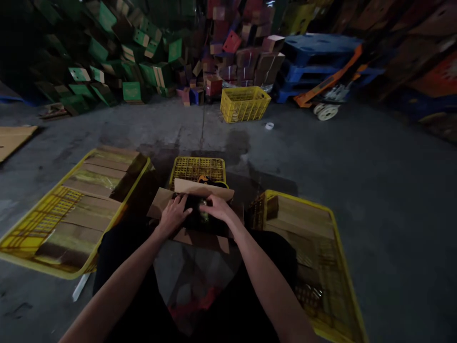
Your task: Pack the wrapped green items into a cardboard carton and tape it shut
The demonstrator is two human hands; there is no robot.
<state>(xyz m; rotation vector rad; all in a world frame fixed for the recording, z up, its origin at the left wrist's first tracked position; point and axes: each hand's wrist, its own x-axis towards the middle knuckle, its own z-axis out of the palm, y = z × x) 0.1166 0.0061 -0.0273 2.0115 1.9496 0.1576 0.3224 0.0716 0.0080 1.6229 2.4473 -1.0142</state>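
Observation:
An open cardboard box [202, 239] stands between my knees with its flaps folded outward. Dark contents fill its inside, too dim to name, with a small shiny patch [204, 216] near the middle. My left hand [174, 213] reaches over the box's left side, fingers spread and thumb pointing inward. From the right, my right hand [218, 208] comes over the opening, its thumb and fingers apart beside the shiny patch. Neither hand visibly grips anything. Directly behind the box is a yellow crate [198, 162] with a black-and-orange object [204, 179] at its near edge.
Yellow crates holding taped cardboard boxes flank me, one left [30, 238] and one right [335, 224]. Farther off stand another yellow crate [245, 105], a white tape roll [269, 126], blue pallets [303, 71] and an orange pallet jack [330, 81]. Green boxes [133, 91] pile up behind.

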